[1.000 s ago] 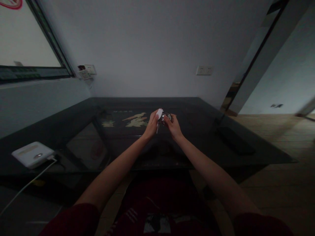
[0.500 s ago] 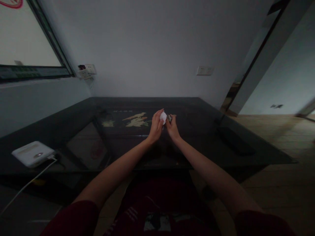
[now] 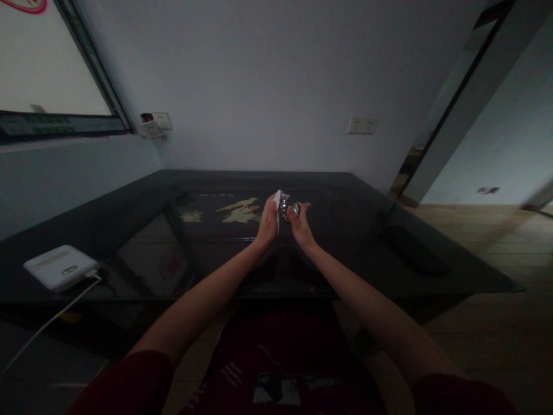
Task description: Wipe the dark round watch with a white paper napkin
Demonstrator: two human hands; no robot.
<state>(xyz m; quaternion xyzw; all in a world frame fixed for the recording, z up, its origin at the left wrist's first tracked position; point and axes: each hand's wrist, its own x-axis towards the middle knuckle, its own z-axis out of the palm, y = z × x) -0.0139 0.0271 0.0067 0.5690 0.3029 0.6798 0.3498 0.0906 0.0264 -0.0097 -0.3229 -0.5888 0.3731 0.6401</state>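
Over the middle of the dark glossy table, my left hand [image 3: 268, 225] is closed on a white tissue [image 3: 278, 202], which stands up along the palm and hangs below the fingers. Facing it, my right hand [image 3: 303, 227] grips a small shiny metal object [image 3: 284, 208] with a rounded silver surface. Its exact kind is too small to make out. The tissue lies against or very close to the object's left side. Part of the metal shows again between my right thumb and fingers; the rest is hidden by the hand.
The dark tabletop [image 3: 345, 253] carries a pale bird-and-flower picture [image 3: 239, 213]. At the left stands a white box-shaped device [image 3: 60, 268] with a white cable [image 3: 52, 323]. A long black object [image 3: 415, 251] lies at the right. Wall sockets [image 3: 362, 125] are behind.
My hands have drawn slightly apart, the left one shifting left with the tissue. The tissue has turned edge-on, and more of the shiny metal object now shows.
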